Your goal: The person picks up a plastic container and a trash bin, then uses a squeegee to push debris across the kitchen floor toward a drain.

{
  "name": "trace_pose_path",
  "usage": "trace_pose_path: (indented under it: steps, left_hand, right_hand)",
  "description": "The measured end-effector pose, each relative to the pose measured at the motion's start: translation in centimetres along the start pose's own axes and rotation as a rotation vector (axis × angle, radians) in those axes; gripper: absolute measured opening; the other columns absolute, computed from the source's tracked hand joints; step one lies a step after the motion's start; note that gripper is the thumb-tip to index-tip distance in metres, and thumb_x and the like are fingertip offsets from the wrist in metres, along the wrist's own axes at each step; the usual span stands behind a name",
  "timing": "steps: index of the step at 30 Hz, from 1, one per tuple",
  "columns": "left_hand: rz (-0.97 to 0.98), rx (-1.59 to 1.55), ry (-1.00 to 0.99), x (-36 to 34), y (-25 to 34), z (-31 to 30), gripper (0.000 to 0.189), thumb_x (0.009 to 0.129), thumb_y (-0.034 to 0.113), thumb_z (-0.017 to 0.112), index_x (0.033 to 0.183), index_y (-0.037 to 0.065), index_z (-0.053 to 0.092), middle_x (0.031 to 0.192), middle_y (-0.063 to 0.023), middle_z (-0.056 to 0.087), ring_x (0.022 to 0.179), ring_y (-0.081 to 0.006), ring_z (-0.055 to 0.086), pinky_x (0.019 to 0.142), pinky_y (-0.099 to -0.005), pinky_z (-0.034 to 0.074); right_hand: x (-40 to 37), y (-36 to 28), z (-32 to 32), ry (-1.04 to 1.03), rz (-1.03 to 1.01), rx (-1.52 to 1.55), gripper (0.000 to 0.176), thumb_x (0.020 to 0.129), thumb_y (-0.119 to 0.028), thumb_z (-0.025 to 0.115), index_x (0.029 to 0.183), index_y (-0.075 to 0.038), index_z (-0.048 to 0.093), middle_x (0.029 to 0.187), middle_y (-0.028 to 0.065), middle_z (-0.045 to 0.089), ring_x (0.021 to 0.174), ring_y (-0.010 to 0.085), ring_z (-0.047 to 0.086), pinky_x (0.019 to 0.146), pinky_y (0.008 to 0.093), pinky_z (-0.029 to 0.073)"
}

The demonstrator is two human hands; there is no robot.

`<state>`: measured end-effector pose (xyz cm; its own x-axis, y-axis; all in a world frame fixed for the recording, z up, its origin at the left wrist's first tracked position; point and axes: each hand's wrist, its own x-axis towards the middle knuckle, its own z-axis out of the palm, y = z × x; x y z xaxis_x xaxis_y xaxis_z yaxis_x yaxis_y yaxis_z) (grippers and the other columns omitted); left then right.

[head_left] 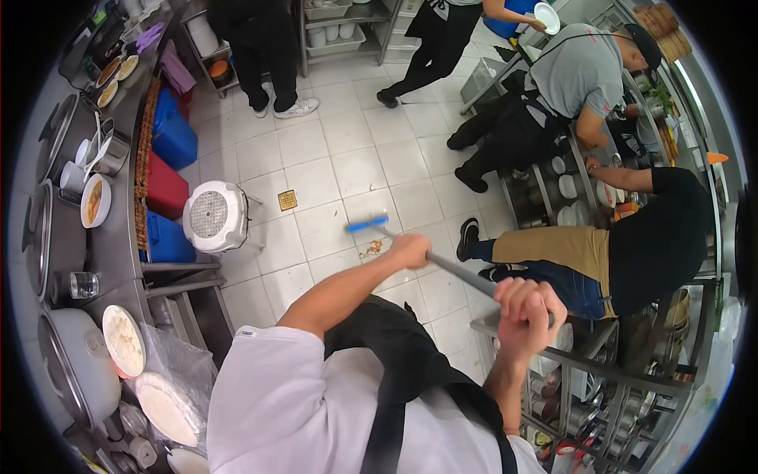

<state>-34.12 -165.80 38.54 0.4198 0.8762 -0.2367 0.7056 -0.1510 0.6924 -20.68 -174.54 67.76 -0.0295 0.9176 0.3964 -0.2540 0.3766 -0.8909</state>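
I have a long-handled broom (454, 271) in both hands. My left hand (409, 250) is lower on the grey shaft, its fingers curled right round it. My right hand (527, 310) is up near the top end, clenched into a full fist on the shaft, with no gap showing between the fingers. The shaft slants down and away from me to the blue head (367, 224), which sits low over the white tiled floor (339, 170) (I cannot tell whether the bristles touch it). A small patch of brownish scraps (373, 247) lies on the tiles just beside the head, on my side of it. Further off are a square floor drain (287, 199) and a white stool (214, 216) with a perforated top. To my right, a person in tan trousers (553, 246) leans into the steel shelving (588, 371).
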Motion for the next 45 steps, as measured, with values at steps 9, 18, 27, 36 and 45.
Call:
trace_pose_path:
  steps: [9,18,27,36,45]
  left_hand:
    - [-0.162,0.023,0.15,6.1,-2.2,-2.2,0.028,0.078,0.018,0.072,0.103,0.007,0.067,0.113,-0.015,0.067,0.101,-0.0387,0.067,0.085,-0.0503,0.056]
    - [-0.043,-0.099,-0.205,-1.0,0.6,7.5,0.02,0.073,0.025,0.071,0.088,0.013,0.074,0.095,-0.0145,0.072,0.095,-0.0341,0.07,0.075,-0.0498,0.057]
    - [-0.019,0.038,-0.032,-1.3,2.9,0.9,0.02,0.069,0.024,0.068,0.085,0.015,0.076,0.089,-0.0162,0.073,0.087,-0.0358,0.071,0.074,-0.0475,0.058]
    - [-0.087,-0.011,-0.086,-3.4,-11.0,4.6,0.016,0.073,0.022,0.073,0.086,0.012,0.073,0.093,-0.0118,0.071,0.092,-0.0326,0.07,0.075,-0.0476,0.057]
    - [-0.043,-0.088,-0.1,-8.9,1.3,5.0,0.015,0.068,0.026,0.072,0.077,0.014,0.075,0.081,-0.0135,0.072,0.083,-0.0375,0.07,0.068,-0.0501,0.056]
  right_hand:
    - [-0.7,16.6,-2.4,0.116,-0.064,-0.175,0.034,0.092,-0.002,0.048,0.059,-0.001,0.041,0.055,0.0065,0.044,0.051,0.0169,0.042,0.067,0.0388,0.047]
    - [-7.8,1.4,-3.5,0.084,0.196,-0.293,0.03,0.088,-0.008,0.053,0.06,0.002,0.046,0.058,0.0106,0.052,0.052,0.017,0.047,0.056,0.0332,0.043]
    - [-5.5,-1.7,-2.5,0.072,-0.017,-0.069,0.034,0.089,-0.01,0.052,0.058,-0.004,0.039,0.054,0.008,0.044,0.049,0.0191,0.041,0.057,0.0399,0.041]
    - [-6.9,7.1,1.8,-0.135,0.218,-0.128,0.03,0.089,-0.007,0.052,0.06,0.002,0.048,0.058,0.0086,0.05,0.052,0.0142,0.046,0.049,0.0267,0.037]
    - [-7.3,-3.2,0.4,-0.129,0.156,0.034,0.035,0.085,-0.009,0.056,0.055,-0.003,0.037,0.05,0.009,0.045,0.046,0.019,0.041,0.054,0.0388,0.038]
